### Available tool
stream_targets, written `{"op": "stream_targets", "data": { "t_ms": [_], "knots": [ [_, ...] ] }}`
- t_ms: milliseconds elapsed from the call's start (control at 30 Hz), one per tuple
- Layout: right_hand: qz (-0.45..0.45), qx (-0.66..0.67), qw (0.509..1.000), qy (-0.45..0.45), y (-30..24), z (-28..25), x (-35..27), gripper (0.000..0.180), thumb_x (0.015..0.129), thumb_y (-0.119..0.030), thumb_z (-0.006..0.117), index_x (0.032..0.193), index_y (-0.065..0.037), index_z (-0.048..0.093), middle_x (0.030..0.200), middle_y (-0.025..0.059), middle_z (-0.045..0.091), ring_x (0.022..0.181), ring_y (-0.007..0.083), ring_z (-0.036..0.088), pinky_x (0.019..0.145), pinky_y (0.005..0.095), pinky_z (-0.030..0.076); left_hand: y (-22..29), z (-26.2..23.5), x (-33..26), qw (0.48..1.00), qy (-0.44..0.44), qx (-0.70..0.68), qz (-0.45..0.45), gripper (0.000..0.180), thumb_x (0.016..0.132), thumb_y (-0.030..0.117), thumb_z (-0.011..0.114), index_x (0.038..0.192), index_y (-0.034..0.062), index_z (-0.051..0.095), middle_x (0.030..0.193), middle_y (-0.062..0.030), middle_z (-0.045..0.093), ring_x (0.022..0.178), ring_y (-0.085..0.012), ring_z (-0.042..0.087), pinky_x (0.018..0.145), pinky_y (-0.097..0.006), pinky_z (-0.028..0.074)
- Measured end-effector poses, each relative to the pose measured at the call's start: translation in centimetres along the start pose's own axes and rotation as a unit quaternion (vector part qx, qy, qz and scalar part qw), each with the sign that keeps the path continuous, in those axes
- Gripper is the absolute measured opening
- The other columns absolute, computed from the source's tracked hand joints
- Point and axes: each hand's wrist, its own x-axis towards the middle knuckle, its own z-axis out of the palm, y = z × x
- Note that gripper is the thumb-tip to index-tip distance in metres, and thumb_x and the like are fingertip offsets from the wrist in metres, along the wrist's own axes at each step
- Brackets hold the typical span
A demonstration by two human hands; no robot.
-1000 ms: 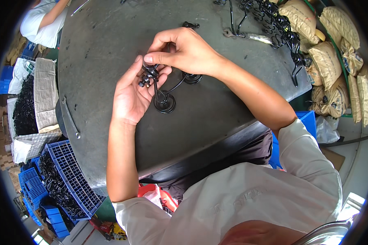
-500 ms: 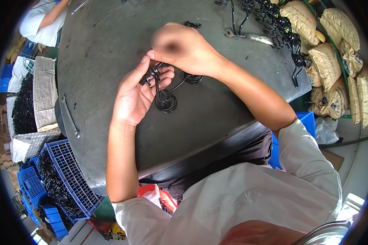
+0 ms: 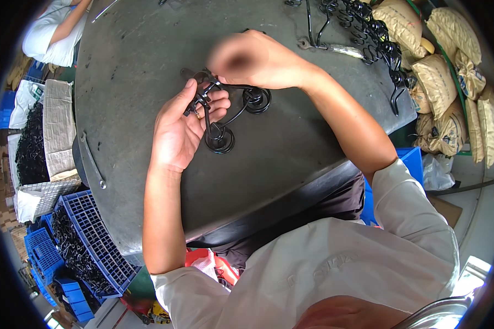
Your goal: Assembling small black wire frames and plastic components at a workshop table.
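Since a moment ago both hands have shifted a little up the round grey metal table (image 3: 313,137), and the right hand is now smeared with motion where earlier it was sharp. That table fills most of the view, its dark top worn and dusty. Tan sacks (image 3: 439,77) are piled past its far right edge, and blue plastic crates (image 3: 88,241) of small black parts sit on the floor to the left. A heap of finished black scroll pieces (image 3: 368,38) lies near the table's far rim.

Smaller, and at the centre, is the black wire scroll piece (image 3: 225,118). Its long axis runs roughly from upper left, where it sits in the hands, down and to the right; two coiled spiral ends rest on the table, one toward the person, one out to the right.

Palm up, the left hand (image 3: 181,129) has its fingers curled loosely about the piece's upper end. Above, the right hand (image 3: 252,57) pinches the same end, though blur hides exactly how tightly.
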Motion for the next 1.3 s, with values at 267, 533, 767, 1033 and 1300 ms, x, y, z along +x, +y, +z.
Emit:
{"op": "stream_targets", "data": {
  "t_ms": [267,533,767,1033,1300],
  "knots": [
    [-0.015,0.018,1.0,0.01,-0.2,0.3,0.1,0.01,0.089,-0.008,0.069,0.091,0.001,0.069,0.082,0.0025,0.067,0.077,0.0086,0.062,0.07,0.0261,0.05,-1.0,0.3,0.4,0.998,0.054,0.0,0.019,0.033,0.099,0.035,0.061,0.107,0.0028,0.065,0.088,-0.0073,0.069,0.074,-0.0148,0.063,0.07,-0.026,0.051],
    [0.029,0.037,0.998,-0.028,0.1,-1.5,-0.4,0.01,0.088,-0.009,0.071,0.089,0.0,0.068,0.077,0.0012,0.066,0.075,0.0072,0.061,0.067,0.0257,0.05,-1.3,0.8,0.4,0.997,0.066,-0.004,0.027,0.028,0.098,0.035,0.063,0.1,0.0063,0.064,0.082,-0.0043,0.064,0.067,-0.0115,0.055,0.064,-0.025,0.046],
    [-0.106,-0.052,0.989,0.088,-2.2,0.2,-1.0,0.009,0.078,-0.008,0.07,0.084,-0.002,0.067,0.073,0.0109,0.068,0.072,0.0269,0.068,0.068,0.039,0.053,-1.0,0.9,0.2,0.998,0.062,0.006,0.021,0.029,0.098,0.037,0.062,0.1,0.0076,0.063,0.082,-0.004,0.065,0.068,-0.0118,0.056,0.064,-0.026,0.046],
    [0.034,-0.184,0.975,0.12,1.8,-6.4,-1.3,0.012,0.078,-0.006,0.065,0.086,0.0,0.069,0.079,0.0138,0.071,0.077,0.027,0.07,0.07,0.0387,0.054,-0.8,1.2,0.0,0.999,0.048,0.004,0.016,0.027,0.098,0.036,0.06,0.096,0.0092,0.061,0.081,-0.004,0.063,0.067,-0.0123,0.054,0.063,-0.027,0.044],
    [0.026,-0.269,0.939,0.212,5.3,-5.8,-0.9,0.022,0.084,-0.012,0.068,0.1,0.003,0.068,0.088,0.0183,0.071,0.085,0.0339,0.07,0.078,0.041,0.055,-0.2,0.4,-0.1,0.998,0.052,-0.008,0.022,0.027,0.098,0.035,0.06,0.097,0.0084,0.057,0.079,-0.0061,0.06,0.063,-0.013,0.049,0.057,-0.027,0.039]
  ]
}}
